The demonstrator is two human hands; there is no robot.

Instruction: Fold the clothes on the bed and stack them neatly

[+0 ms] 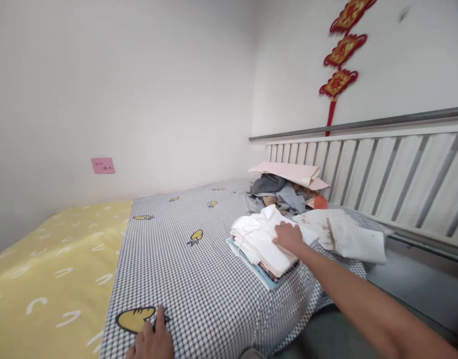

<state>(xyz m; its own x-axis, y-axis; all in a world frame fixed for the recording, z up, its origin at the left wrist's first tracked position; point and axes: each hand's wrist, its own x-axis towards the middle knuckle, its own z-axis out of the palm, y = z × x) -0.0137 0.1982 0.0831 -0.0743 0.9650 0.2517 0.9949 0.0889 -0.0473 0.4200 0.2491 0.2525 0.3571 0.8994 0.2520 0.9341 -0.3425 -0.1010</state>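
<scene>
A folded white garment (pixel 259 234) with a drawstring lies on top of a small stack of folded clothes. Below it, edges of a patterned piece and a light blue garment (pixel 253 267) show. My right hand (pixel 289 237) is on the white garment's right part, its fingers curled against the cloth; the fingertips are partly hidden. Near the bottom edge, my left hand (pixel 153 339) rests on the checked bedsheet (pixel 214 269) beside a printed yellow carrot, index finger stretched out and nothing in it.
Right of the stack lies a whitish printed cloth (pixel 341 234). Behind it sits a heap of grey clothes (pixel 279 192) under a pink sheet (pixel 289 172). A yellow patterned cover (pixel 64 269) spreads at left. A white slatted rail (pixel 386 174) borders the right side.
</scene>
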